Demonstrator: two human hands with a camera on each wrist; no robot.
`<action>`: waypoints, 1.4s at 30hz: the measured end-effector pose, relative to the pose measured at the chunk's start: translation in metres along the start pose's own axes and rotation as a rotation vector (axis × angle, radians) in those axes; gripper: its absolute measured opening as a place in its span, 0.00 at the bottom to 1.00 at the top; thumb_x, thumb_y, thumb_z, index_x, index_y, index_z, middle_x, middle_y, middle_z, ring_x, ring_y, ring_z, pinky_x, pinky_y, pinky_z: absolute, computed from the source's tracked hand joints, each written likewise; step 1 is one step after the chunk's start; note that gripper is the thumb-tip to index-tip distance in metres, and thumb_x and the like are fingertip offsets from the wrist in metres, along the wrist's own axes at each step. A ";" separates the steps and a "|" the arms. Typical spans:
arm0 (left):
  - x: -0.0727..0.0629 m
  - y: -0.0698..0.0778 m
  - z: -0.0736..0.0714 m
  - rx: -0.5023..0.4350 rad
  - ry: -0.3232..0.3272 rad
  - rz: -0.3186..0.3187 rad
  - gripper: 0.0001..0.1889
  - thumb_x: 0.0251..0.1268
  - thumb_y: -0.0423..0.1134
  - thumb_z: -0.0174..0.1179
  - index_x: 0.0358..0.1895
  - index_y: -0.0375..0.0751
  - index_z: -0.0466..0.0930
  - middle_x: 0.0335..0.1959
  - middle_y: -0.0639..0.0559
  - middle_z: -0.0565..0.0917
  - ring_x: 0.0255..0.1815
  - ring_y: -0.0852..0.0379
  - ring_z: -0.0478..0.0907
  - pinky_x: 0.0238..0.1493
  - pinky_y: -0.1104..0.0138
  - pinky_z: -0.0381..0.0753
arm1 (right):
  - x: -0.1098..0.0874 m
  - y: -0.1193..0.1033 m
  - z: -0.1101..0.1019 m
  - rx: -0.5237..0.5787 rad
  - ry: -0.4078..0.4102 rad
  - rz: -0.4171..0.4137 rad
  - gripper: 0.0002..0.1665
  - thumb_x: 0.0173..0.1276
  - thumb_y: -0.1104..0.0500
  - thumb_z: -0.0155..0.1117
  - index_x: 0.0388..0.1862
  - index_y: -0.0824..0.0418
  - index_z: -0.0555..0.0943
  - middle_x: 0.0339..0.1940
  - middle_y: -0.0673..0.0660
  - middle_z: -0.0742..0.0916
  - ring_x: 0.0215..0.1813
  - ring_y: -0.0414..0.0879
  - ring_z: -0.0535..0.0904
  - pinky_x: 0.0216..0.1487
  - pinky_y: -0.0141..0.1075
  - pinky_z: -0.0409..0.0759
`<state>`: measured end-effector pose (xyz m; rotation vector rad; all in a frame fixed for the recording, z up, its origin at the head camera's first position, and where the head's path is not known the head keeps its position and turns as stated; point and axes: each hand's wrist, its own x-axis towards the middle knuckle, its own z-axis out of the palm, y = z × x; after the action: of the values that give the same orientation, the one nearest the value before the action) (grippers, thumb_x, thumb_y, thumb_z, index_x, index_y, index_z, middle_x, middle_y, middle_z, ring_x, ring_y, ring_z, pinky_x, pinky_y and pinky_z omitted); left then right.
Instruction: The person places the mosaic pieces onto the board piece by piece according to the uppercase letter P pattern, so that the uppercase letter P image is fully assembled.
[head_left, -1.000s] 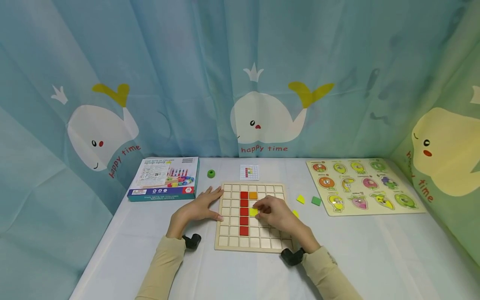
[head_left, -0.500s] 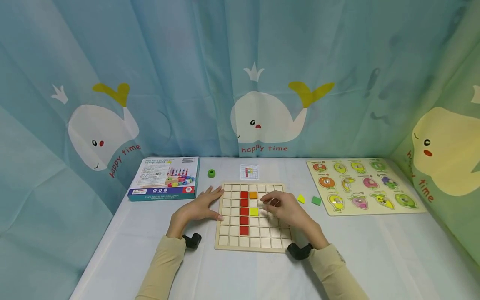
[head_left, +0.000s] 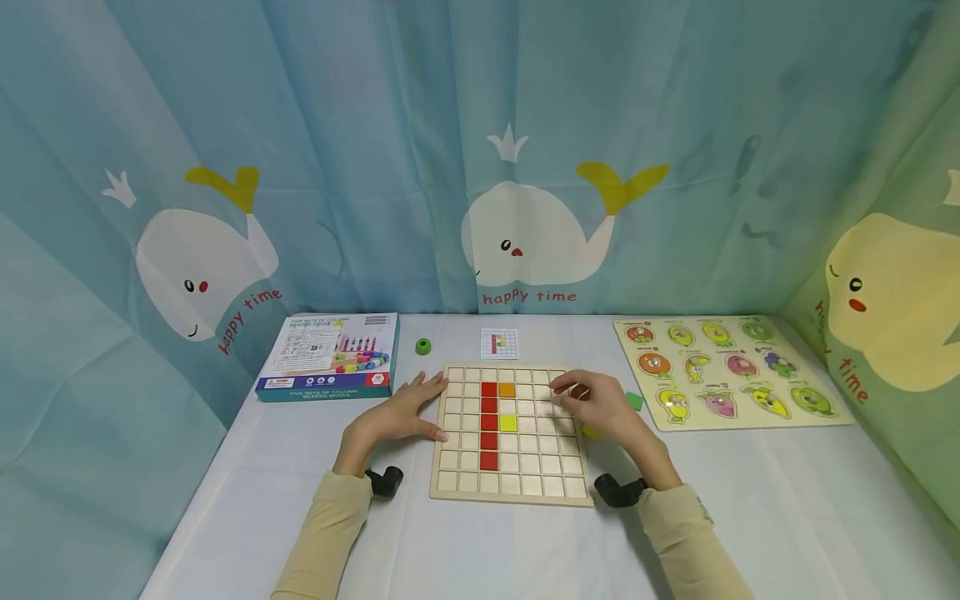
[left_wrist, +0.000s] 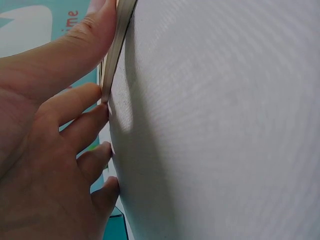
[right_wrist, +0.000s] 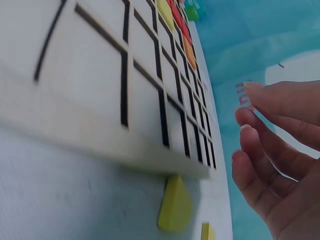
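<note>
A wooden grid board [head_left: 551, 464] lies on the table. A column of several red tiles [head_left: 489, 422] sits in its cells, with an orange tile [head_left: 507, 390] beside the top one and a yellow tile [head_left: 507, 423] beside the middle one. My left hand [head_left: 401, 417] rests at the board's left edge, its thumb [left_wrist: 85, 42] and spread fingers touching the rim. Over the board's upper right side is my right hand [head_left: 600, 404], fingers loosely bent and nothing between them [right_wrist: 280, 150]. Close to the right rim lies a yellow wedge-shaped piece [right_wrist: 176, 205], with another yellow piece [right_wrist: 207, 231] beyond.
A small pattern card [head_left: 498, 343] lies behind the board, near a green bead [head_left: 423, 346]. To the left is a toy box [head_left: 326, 358]; to the right, a fruit puzzle board [head_left: 731, 412]. A green tile [head_left: 634, 401] shows past my right hand.
My right hand has drawn away from the yellow tile, moving right across the board to its upper right edge. That tile stays in its cell. My left hand has not moved.
</note>
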<state>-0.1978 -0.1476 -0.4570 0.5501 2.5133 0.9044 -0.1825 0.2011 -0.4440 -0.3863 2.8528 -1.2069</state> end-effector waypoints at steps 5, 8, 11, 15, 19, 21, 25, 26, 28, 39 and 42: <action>0.001 -0.001 0.001 0.005 0.000 0.002 0.50 0.60 0.46 0.75 0.82 0.42 0.55 0.86 0.47 0.50 0.87 0.39 0.37 0.83 0.40 0.39 | -0.001 0.008 -0.009 -0.017 0.023 0.016 0.10 0.69 0.63 0.69 0.48 0.63 0.88 0.48 0.60 0.90 0.41 0.49 0.84 0.38 0.36 0.82; 0.001 -0.001 0.001 0.007 0.000 0.001 0.50 0.60 0.46 0.75 0.83 0.43 0.55 0.86 0.47 0.50 0.87 0.39 0.37 0.83 0.40 0.39 | 0.000 0.014 -0.013 -0.028 0.037 0.027 0.10 0.69 0.63 0.69 0.48 0.63 0.88 0.47 0.61 0.91 0.41 0.50 0.85 0.39 0.36 0.81; 0.001 -0.001 0.001 0.008 0.001 0.000 0.50 0.60 0.46 0.75 0.83 0.43 0.55 0.86 0.47 0.50 0.87 0.39 0.37 0.83 0.40 0.40 | 0.000 0.021 -0.018 -0.042 0.048 0.042 0.10 0.70 0.62 0.68 0.49 0.62 0.88 0.47 0.60 0.91 0.42 0.50 0.85 0.41 0.37 0.81; 0.001 -0.001 0.001 0.006 0.000 0.000 0.51 0.60 0.46 0.75 0.83 0.43 0.55 0.86 0.47 0.50 0.87 0.39 0.37 0.83 0.40 0.40 | -0.001 0.030 -0.024 -0.053 0.066 0.060 0.11 0.70 0.61 0.69 0.50 0.62 0.88 0.47 0.60 0.91 0.44 0.52 0.86 0.42 0.39 0.81; 0.000 -0.001 0.001 0.004 -0.002 -0.002 0.51 0.60 0.46 0.75 0.83 0.43 0.55 0.86 0.47 0.50 0.87 0.39 0.37 0.83 0.40 0.40 | -0.003 0.037 -0.031 -0.045 0.080 0.065 0.12 0.69 0.62 0.70 0.50 0.63 0.88 0.47 0.62 0.91 0.44 0.53 0.86 0.42 0.39 0.81; 0.001 -0.002 0.001 0.002 -0.002 -0.003 0.51 0.60 0.46 0.75 0.83 0.43 0.55 0.86 0.47 0.50 0.87 0.39 0.37 0.83 0.39 0.40 | -0.004 0.040 -0.034 -0.045 0.081 0.072 0.12 0.69 0.62 0.69 0.50 0.64 0.88 0.47 0.62 0.91 0.44 0.53 0.86 0.41 0.39 0.80; 0.000 -0.001 0.001 -0.002 -0.001 -0.003 0.51 0.59 0.46 0.75 0.83 0.43 0.55 0.86 0.47 0.51 0.87 0.39 0.37 0.83 0.39 0.39 | -0.005 0.046 -0.037 -0.049 0.085 0.078 0.12 0.70 0.61 0.69 0.50 0.64 0.88 0.48 0.62 0.91 0.44 0.54 0.86 0.40 0.38 0.80; 0.000 0.000 0.000 -0.002 -0.001 -0.002 0.51 0.59 0.46 0.75 0.83 0.43 0.55 0.86 0.47 0.51 0.86 0.39 0.37 0.83 0.39 0.39 | -0.005 0.048 -0.038 -0.049 0.088 0.080 0.12 0.70 0.61 0.69 0.50 0.64 0.88 0.48 0.63 0.90 0.44 0.53 0.86 0.40 0.38 0.80; 0.000 0.000 0.000 -0.002 0.000 0.001 0.51 0.59 0.46 0.75 0.83 0.42 0.55 0.85 0.47 0.51 0.86 0.39 0.37 0.83 0.39 0.40 | -0.005 0.051 -0.039 -0.047 0.094 0.080 0.12 0.70 0.62 0.69 0.50 0.65 0.88 0.48 0.64 0.90 0.44 0.53 0.86 0.40 0.38 0.80; -0.001 0.000 -0.001 0.000 -0.005 0.015 0.51 0.59 0.46 0.75 0.82 0.41 0.55 0.85 0.45 0.50 0.86 0.38 0.37 0.83 0.40 0.39 | -0.008 0.058 -0.043 -0.023 0.085 0.120 0.14 0.71 0.62 0.69 0.51 0.68 0.87 0.48 0.66 0.90 0.43 0.52 0.85 0.36 0.34 0.79; -0.001 -0.001 -0.001 0.002 -0.006 0.018 0.51 0.59 0.45 0.75 0.82 0.40 0.55 0.85 0.45 0.50 0.86 0.38 0.37 0.83 0.40 0.39 | -0.008 0.060 -0.042 -0.046 0.081 0.127 0.13 0.70 0.63 0.69 0.50 0.69 0.87 0.47 0.66 0.90 0.41 0.51 0.85 0.35 0.34 0.78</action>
<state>-0.1980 -0.1489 -0.4565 0.5766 2.5080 0.9054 -0.1928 0.2725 -0.4578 -0.1577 2.9259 -1.1627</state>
